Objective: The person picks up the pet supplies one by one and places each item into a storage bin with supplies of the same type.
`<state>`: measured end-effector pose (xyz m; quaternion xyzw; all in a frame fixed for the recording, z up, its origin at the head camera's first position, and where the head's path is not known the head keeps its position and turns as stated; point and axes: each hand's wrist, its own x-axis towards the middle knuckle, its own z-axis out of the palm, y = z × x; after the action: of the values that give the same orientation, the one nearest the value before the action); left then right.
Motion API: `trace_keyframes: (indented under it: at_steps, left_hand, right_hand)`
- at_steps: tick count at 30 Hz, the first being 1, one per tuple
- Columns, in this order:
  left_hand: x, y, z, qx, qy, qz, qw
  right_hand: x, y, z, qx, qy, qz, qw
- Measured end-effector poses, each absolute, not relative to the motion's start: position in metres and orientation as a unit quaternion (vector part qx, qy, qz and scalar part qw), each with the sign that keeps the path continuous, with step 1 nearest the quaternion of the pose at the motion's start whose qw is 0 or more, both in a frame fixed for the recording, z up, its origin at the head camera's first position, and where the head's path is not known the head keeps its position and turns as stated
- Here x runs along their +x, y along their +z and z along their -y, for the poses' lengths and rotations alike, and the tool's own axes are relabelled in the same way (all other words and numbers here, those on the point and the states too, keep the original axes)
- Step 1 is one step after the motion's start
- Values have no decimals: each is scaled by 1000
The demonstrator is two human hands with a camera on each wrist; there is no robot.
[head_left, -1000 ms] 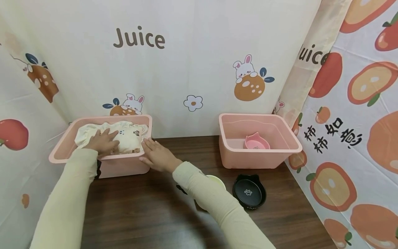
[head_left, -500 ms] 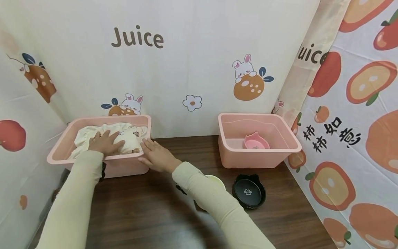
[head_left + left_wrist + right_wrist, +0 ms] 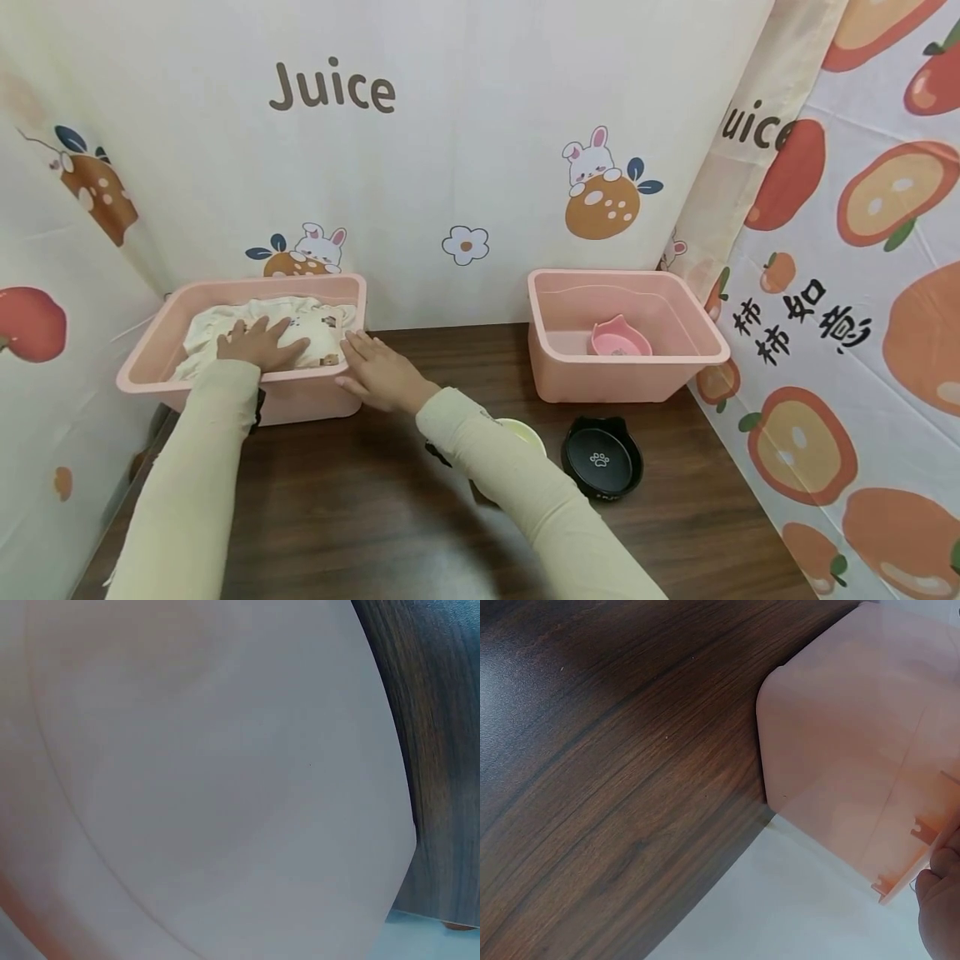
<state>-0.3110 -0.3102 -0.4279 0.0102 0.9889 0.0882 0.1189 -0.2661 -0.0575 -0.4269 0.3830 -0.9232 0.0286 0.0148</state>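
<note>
A pink plastic bin (image 3: 315, 404) stands at the back left with a cream printed cloth (image 3: 317, 337) inside. My left hand (image 3: 261, 345) lies on the cloth, fingers spread, reaching over the bin's front rim. Against the bin's right front corner rests my right hand (image 3: 386, 372), its fingers straight along the rim. The right wrist view catches part of that hand (image 3: 941, 900) beside the bin's side (image 3: 840, 742). A blurred pink wall (image 3: 247, 787) fills most of the left wrist view, where the left hand is hidden.
To the right, a second pink bin (image 3: 607, 382) holds a small pink cat-eared bowl (image 3: 621, 337). In front of it sits a black cat-eared bowl (image 3: 602, 458) with a paw print. My right forearm partly covers a pale yellow bowl (image 3: 527, 433). Everything stands on a dark wooden table (image 3: 360, 517).
My left hand has slid a little to the right across the cloth, uncovering more of it on the left. The right hand stays on the bin's rim.
</note>
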Motion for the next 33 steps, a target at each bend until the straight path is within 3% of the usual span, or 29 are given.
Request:
trace_keyframes:
  at_steps: [33]
  left_hand:
    - [-318, -437, 315, -1, 112, -984, 137]
  right_hand:
    - [-269, -427, 57, 388, 37, 921, 17]
